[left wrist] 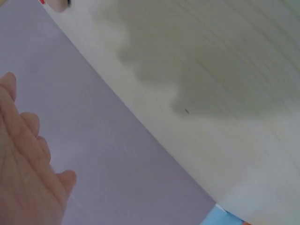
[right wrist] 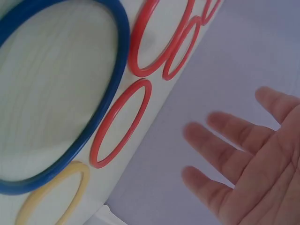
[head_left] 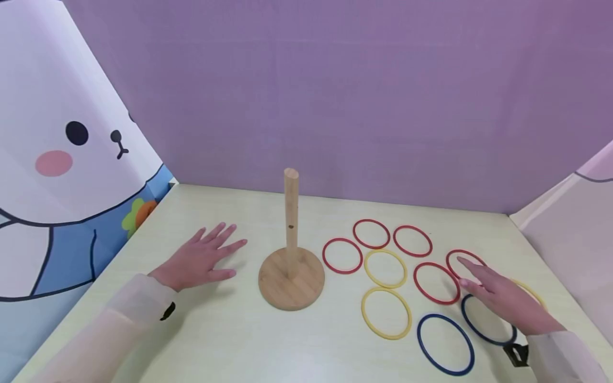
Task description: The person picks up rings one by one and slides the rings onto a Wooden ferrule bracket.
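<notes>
My left hand [head_left: 203, 258] hovers over the table to the left of a wooden peg stand, its fingers spread and holding nothing. The stand has a round base [head_left: 278, 290] and an upright post [head_left: 291, 207] with a small dark hole. On the right, my right hand [head_left: 505, 298] is held above several rings with its fingers extended and nothing in it. Beneath it lie a red ring [head_left: 464, 251], a blue ring [head_left: 479, 336] and a yellow ring [head_left: 540, 300], each partly hidden. In the right wrist view the large blue ring [right wrist: 123, 42] is closest.
Several more rings lie flat right of the stand: red rings [head_left: 342, 272], yellow rings [head_left: 387, 338] and another blue ring [head_left: 471, 361]. A purple cloth [head_left: 335, 106] rises behind the table [head_left: 230, 340]. A cartoon-printed cloth [head_left: 48, 117] stands at left, a pale one [head_left: 584, 234] at right.
</notes>
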`<state>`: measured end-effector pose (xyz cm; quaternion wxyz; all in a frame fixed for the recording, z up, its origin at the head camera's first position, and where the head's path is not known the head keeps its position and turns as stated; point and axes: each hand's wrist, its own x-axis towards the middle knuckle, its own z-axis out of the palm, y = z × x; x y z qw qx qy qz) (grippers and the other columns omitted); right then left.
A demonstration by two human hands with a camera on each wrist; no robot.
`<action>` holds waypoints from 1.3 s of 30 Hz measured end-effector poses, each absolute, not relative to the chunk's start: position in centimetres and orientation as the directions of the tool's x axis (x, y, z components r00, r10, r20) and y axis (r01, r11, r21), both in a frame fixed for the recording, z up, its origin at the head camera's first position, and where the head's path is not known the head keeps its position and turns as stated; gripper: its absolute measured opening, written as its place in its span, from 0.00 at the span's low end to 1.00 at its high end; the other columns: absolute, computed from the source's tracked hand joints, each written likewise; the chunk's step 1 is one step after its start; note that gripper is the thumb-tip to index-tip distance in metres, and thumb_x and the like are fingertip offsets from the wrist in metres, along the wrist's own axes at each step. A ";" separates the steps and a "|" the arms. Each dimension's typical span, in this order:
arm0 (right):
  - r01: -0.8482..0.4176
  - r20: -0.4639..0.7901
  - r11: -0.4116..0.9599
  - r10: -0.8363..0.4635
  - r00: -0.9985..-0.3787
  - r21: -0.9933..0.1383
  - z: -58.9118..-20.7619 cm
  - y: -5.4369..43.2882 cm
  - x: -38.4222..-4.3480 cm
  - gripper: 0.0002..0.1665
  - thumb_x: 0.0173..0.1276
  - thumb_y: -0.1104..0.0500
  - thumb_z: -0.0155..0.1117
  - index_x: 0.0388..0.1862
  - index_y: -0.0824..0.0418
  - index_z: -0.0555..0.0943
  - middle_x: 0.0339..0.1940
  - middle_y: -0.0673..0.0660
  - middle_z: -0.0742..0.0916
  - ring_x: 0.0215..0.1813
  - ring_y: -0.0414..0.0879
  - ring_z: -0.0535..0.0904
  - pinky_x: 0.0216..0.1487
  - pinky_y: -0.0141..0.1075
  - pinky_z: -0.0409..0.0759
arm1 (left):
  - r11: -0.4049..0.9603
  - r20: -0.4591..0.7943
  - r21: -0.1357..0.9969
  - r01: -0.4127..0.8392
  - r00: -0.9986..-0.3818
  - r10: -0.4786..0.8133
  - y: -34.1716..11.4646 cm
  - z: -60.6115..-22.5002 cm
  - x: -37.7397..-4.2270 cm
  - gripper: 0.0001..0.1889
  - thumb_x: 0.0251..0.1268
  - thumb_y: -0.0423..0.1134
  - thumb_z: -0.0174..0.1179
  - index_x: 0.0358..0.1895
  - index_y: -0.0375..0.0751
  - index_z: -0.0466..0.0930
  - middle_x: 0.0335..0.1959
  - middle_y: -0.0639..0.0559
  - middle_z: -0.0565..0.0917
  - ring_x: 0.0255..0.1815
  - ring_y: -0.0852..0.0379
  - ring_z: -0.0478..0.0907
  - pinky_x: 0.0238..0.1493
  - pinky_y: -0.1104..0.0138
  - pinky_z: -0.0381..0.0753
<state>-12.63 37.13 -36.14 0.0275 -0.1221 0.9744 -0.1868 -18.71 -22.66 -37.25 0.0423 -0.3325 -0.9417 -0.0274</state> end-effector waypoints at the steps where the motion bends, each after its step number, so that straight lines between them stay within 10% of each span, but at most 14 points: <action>1: -0.221 -0.016 0.900 -0.245 -0.969 -0.376 -36.1 37.1 -12.5 0.35 0.74 0.50 0.53 0.70 0.71 0.62 0.64 0.78 0.69 0.58 0.74 0.70 0.51 0.64 0.68 | 0.767 0.099 0.032 0.641 -0.765 0.636 -22.4 -37.3 -18.7 0.35 0.66 0.60 0.53 0.71 0.47 0.64 0.73 0.35 0.58 0.73 0.34 0.51 0.65 0.36 0.53; 9: -0.242 0.000 0.901 -0.259 -0.966 -0.359 -36.3 37.1 -12.2 0.30 0.67 0.54 0.64 0.59 0.74 0.73 0.46 0.66 0.84 0.41 0.54 0.83 0.42 0.49 0.79 | 0.769 -0.038 0.142 0.623 -0.773 0.634 -21.0 -38.1 -18.8 0.36 0.66 0.60 0.53 0.72 0.47 0.62 0.74 0.36 0.57 0.73 0.34 0.50 0.63 0.34 0.52; 21: -0.308 -0.101 0.891 -0.358 -0.928 -0.335 -37.9 37.2 -12.1 0.18 0.56 0.63 0.70 0.46 0.69 0.82 0.23 0.42 0.77 0.24 0.30 0.67 0.26 0.30 0.69 | 0.771 -0.175 0.178 0.612 -0.751 0.637 -17.9 -39.3 -20.0 0.40 0.62 0.63 0.54 0.73 0.45 0.60 0.74 0.36 0.56 0.74 0.35 0.48 0.65 0.36 0.52; 39: -0.196 -0.268 0.874 -0.339 -0.902 -0.445 -39.3 36.2 -12.6 0.16 0.55 0.63 0.71 0.44 0.62 0.86 0.38 0.54 0.87 0.33 0.31 0.72 0.33 0.30 0.74 | 0.763 -0.232 0.174 0.622 -0.727 0.646 -16.3 -39.0 -21.0 0.46 0.55 0.66 0.59 0.73 0.43 0.59 0.73 0.42 0.62 0.73 0.34 0.50 0.64 0.36 0.54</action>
